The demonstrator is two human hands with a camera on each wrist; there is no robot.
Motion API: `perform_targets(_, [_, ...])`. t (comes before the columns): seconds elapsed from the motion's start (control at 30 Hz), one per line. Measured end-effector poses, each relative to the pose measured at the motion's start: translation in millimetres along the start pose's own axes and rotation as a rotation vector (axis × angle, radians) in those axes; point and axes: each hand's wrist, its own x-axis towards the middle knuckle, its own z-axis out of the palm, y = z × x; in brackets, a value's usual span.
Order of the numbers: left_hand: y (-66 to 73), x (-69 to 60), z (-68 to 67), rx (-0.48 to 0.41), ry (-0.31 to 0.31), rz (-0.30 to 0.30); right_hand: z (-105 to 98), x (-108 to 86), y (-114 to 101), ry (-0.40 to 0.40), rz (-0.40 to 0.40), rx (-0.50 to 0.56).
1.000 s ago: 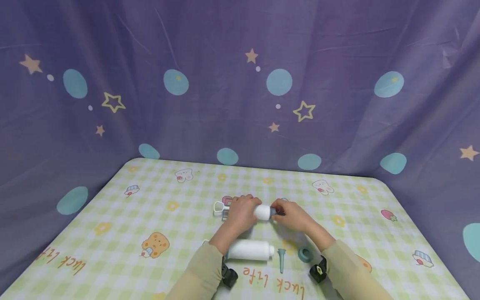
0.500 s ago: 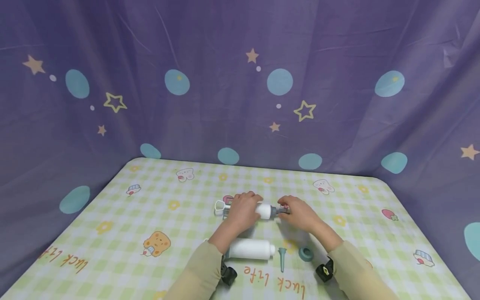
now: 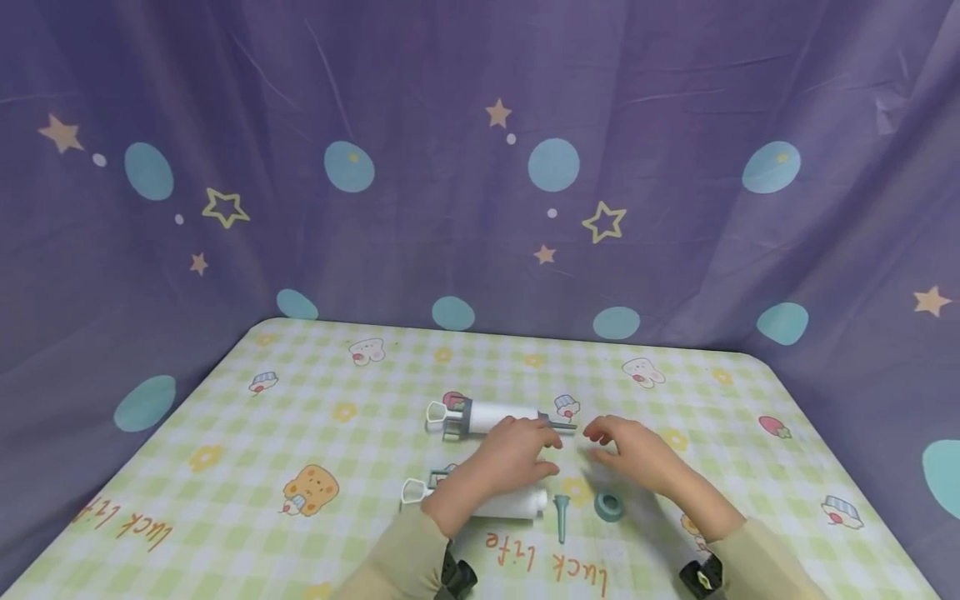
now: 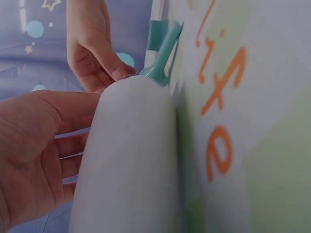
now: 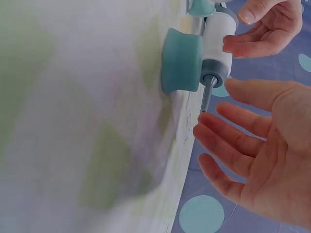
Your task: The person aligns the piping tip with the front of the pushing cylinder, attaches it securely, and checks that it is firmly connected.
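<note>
Left hand and right hand off gray-tipped syringe

Left gripped its barrel half a second ago; now it lies released on the surface, gray nozzle attached. Left hand: fingers loosely spread, holding nothing, between it and the nearer white syringe. Right hand: fingers relaxed, holding nothing, near the nozzle tip. Teal nozzle, teal ring alongside.
</note>
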Motion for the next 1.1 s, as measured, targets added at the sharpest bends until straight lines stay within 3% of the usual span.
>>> perform_targets(0.2, [9.3, -1.3, 9.1, 0.017, -0.073, 0.085, 1, -14.4, 4, -0.083, -0.017, 0.055])
perform_targets(0.43, [17.6, -2.0, 15.9, 0.033, -0.159, 0.091, 4, -24.0, 5, -0.201, -0.064, 0.133])
perform_targets(0.83, [21.1, -1.9, 17.4, -0.017, -0.165, 0.078, 6, -27.4, 4, -0.241, -0.088, 0.175])
perform_targets(1.1, [19.4, -0.1, 14.5, -0.050, -0.082, 0.055, 3, -22.3, 2, -0.209, -0.098, 0.177])
